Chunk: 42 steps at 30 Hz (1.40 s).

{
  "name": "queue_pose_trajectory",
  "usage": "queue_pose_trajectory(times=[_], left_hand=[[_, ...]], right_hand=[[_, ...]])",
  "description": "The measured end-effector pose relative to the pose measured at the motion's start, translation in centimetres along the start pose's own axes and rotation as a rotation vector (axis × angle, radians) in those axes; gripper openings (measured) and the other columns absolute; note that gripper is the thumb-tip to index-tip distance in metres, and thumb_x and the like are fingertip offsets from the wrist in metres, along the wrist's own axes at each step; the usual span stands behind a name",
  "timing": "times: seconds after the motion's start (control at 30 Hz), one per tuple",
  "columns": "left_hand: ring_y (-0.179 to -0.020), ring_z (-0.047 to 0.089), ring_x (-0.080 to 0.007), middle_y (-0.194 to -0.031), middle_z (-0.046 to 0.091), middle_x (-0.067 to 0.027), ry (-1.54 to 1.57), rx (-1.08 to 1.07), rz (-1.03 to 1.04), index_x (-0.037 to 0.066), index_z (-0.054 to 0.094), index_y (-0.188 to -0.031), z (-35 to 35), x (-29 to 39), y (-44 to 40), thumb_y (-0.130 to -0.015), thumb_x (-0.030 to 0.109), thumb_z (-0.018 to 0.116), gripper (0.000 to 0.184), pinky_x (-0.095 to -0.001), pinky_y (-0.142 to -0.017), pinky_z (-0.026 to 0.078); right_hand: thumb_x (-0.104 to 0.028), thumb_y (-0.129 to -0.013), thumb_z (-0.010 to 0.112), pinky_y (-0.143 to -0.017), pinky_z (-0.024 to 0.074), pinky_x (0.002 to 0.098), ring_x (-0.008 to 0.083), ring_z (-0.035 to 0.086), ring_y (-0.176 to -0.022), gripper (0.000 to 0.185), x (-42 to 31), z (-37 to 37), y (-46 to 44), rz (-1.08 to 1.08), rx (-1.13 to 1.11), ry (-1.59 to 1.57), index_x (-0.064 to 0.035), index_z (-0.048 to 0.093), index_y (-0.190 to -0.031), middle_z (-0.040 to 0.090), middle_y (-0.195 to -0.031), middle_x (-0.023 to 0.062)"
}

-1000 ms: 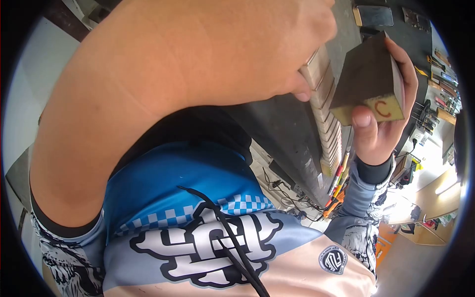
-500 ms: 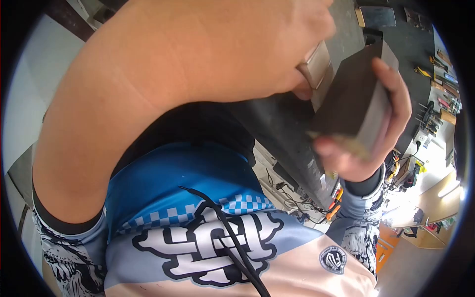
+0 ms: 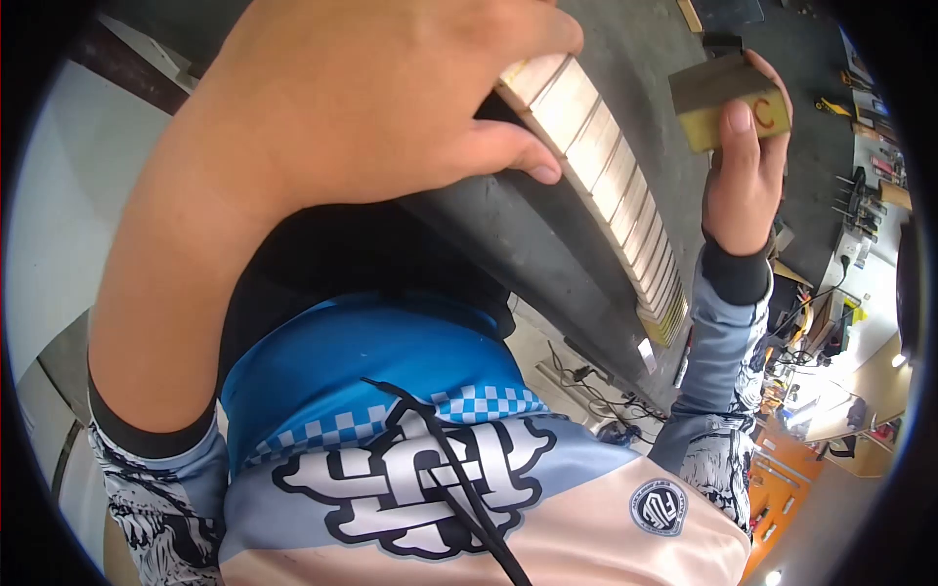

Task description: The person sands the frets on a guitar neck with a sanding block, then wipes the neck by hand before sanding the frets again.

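My left hand (image 3: 420, 107) reaches across from the left and grips the near end of a guitar neck (image 3: 611, 166). Its thumb presses along the side, and its fingers lie partly out of sight at the top. The neck is pale wood with dark cross lines that get closer together toward the far end, where the wood turns yellowish. In my right hand (image 3: 747, 186) is a sanding block (image 3: 708, 88) with dark grey faces and a yellow end marked with a red letter C. The block is raised to the right of the neck, apart from it.
A dark workbench (image 3: 625, 49) lies beneath the neck. Cables (image 3: 596, 391) hang below its edge. Hand tools (image 3: 860, 215) line the right side, and an orange cabinet (image 3: 782, 479) stands at lower right. A flat dark item (image 3: 733, 12) sits at the top.
My right hand has moved up and away from the neck with the block, turning its yellow end into view. My left hand has shifted slightly left, and more of the neck shows.
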<state>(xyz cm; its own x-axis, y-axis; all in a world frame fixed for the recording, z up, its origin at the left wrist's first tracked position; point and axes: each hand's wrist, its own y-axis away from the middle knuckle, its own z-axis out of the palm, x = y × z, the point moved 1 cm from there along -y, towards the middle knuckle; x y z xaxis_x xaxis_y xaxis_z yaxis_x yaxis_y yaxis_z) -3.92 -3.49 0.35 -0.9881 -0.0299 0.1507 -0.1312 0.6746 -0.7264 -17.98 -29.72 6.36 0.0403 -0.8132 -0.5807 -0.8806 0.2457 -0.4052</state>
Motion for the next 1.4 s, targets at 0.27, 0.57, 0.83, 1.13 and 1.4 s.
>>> queue_pose_trajectory(times=[0.27, 0.57, 0.83, 1.13, 1.4], left_hand=[[-0.099, 0.065, -0.0226, -0.101, 0.070, -0.0049, -0.038, -0.151, -0.101, 0.009, 0.074, -0.106, -0.6, 0.2, 0.5, -0.072, 0.050, 0.089, 0.056, -0.0382, -0.092, 0.043], [-0.100, 0.065, -0.0249, -0.102, 0.070, -0.0052, -0.045, -0.031, -0.082, 0.012, 0.075, -0.108, 0.4, -0.1, 0.9, -0.068, 0.048, 0.091, 0.057, -0.0402, -0.092, 0.043], [-0.101, 0.065, -0.0262, -0.103, 0.071, -0.0073, -0.050, -0.096, -0.067, 0.010, 0.075, -0.111, -0.5, 0.4, 0.4, -0.067, 0.049, 0.089, 0.061, -0.0408, -0.092, 0.043], [-0.102, 0.066, -0.0277, -0.103, 0.071, -0.0093, -0.157, -0.214, -0.081, 0.007, 0.075, -0.112, -0.5, -0.9, 0.9, -0.069, 0.052, 0.088, 0.064, -0.0411, -0.092, 0.044], [-0.102, 0.066, -0.0284, -0.103, 0.072, -0.0103, -0.212, -0.279, -0.122, 0.006, 0.075, -0.112, -0.9, -0.6, 0.6, -0.069, 0.055, 0.088, 0.066, -0.0410, -0.091, 0.044]], right_hand=[[-0.023, -0.092, 0.072, -0.100, 0.0479, 0.0354, 0.0202, 0.058, -0.118, 0.069, -3.0, 3.4, 2.9, 0.057, -0.166, -0.224, 0.0003, 0.038, -0.147, 0.059, -0.129, 0.0141], [-0.037, -0.070, 0.093, -0.102, 0.0448, 0.0436, 0.0297, 0.060, -0.114, 0.092, -4.2, 5.0, 2.9, -0.374, -0.057, 0.107, 0.0007, 0.046, -0.139, 0.057, -0.126, 0.0193], [-0.031, -0.073, 0.093, -0.095, 0.0460, 0.0414, 0.0241, 0.059, -0.100, 0.084, -4.5, 5.2, 2.3, -0.439, -0.077, 0.107, -0.0024, 0.045, -0.135, 0.054, -0.117, 0.0129], [-0.039, -0.071, 0.094, -0.087, 0.0468, 0.0371, 0.0236, 0.059, -0.096, 0.086, -4.0, 5.8, 2.0, -0.447, -0.053, 0.191, -0.0008, 0.047, -0.132, 0.055, -0.115, 0.0134], [-0.036, -0.074, 0.093, -0.089, 0.0485, 0.0365, 0.0230, 0.059, -0.102, 0.085, -7.4, 4.6, 2.8, -0.627, -0.245, 0.296, -0.0003, 0.046, -0.136, 0.055, -0.116, 0.0128]])
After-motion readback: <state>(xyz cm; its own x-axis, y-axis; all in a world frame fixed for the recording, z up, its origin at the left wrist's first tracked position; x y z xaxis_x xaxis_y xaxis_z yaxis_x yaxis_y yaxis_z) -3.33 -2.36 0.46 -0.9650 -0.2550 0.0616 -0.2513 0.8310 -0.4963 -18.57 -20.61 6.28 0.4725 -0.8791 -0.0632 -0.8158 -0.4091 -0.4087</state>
